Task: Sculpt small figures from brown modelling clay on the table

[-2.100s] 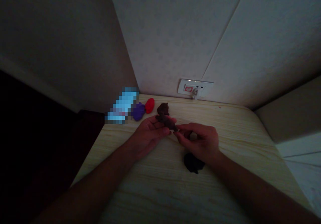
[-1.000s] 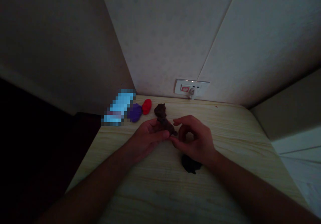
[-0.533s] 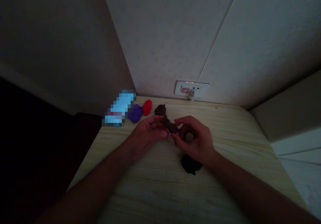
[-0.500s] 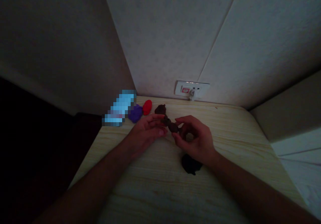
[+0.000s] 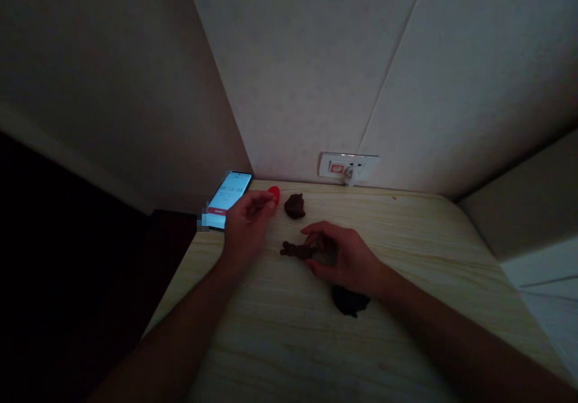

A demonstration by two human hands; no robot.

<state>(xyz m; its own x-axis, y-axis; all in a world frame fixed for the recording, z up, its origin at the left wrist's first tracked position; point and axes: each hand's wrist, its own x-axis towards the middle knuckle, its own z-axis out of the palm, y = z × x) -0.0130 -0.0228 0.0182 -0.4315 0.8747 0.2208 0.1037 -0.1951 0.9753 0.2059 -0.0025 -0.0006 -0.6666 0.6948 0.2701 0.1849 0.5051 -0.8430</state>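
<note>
My right hand [image 5: 345, 255] holds a small brown clay figure [image 5: 298, 250] between thumb and fingers, just above the table. The figure is knobbly, with its narrow end pointing left and its right end partly hidden by the fingers. My left hand [image 5: 248, 222] is curled at the back left, its thumb and fingertips pinched against a red lump of modelling clay [image 5: 274, 194]. A brown clay lump [image 5: 295, 206] lies a little right of the red one. Below my right hand rests a black clay lump [image 5: 350, 302], partly covered by the wrist.
A lit phone [image 5: 228, 189] lies at the table's back left corner, partly behind my left hand. The pale wood-grain table [image 5: 280, 337] meets a wall with a socket plate [image 5: 348, 167] and a plug in it.
My left hand has left the brown figure and moved left and back to the red clay, covering the purple lump. My right hand has kept the figure, now slightly lower.
</note>
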